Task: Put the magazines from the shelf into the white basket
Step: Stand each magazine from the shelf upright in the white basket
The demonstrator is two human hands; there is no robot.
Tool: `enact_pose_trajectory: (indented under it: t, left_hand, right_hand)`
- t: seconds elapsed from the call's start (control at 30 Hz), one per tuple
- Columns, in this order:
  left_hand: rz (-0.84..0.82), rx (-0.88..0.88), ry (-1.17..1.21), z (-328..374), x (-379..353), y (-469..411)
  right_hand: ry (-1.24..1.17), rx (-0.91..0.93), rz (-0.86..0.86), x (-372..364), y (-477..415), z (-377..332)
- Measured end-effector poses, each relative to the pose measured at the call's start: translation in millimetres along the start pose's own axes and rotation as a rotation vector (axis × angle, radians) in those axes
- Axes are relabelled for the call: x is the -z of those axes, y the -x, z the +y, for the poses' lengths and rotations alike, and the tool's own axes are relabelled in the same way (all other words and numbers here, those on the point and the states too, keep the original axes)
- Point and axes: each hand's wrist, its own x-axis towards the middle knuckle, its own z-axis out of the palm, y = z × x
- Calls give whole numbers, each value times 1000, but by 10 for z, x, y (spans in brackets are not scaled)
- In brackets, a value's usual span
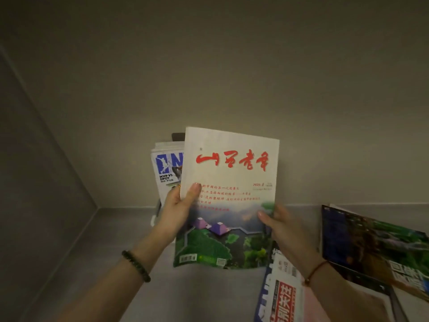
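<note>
Two grips on one magazine: white cover, red brush-style title, green landscape photo on the lower half. It is upright with a slight tilt, cover toward the camera, bottom edge apparently off the shelf floor. Left grip pinches the magazine's left edge around mid-height, thumb across the cover, fingers hidden behind. Right grip pinches the right edge lower down, thumb on the cover beside the landscape, fingers behind. Behind the magazine's upper left, an NBA magazine stands upright with a few more issues stacked behind it, mostly covered. A dark corner pokes out above that stack; can't tell what it is. Well apart to the magazine's right, a dark-cover magazine lies flat on the shelf floor, angled. Just below the magazine's lower right corner, a blue-white magazine with a red block lies flat, partly under the right wrist. Dark bead bracelet on the left wrist, thin red cord bracelet on the right. Grey back wall behind the magazine, side wall off to its left. Light is dim.
</note>
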Motion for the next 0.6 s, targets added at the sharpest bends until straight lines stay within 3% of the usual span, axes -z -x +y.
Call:
enact_pose_trajectory:
  t: [0.17, 0.33, 0.6]
  left_hand:
    - [80, -74, -246, 63, 495, -554]
    - [174, -138, -530, -56, 871, -1101]
    - [413, -104, -429, -586, 1135, -1370]
  right_hand:
    - [93, 160, 185, -536, -594, -314]
    - [111, 202, 227, -890, -1081, -314]
    - [282, 176, 228, -1092, -1490, -58]
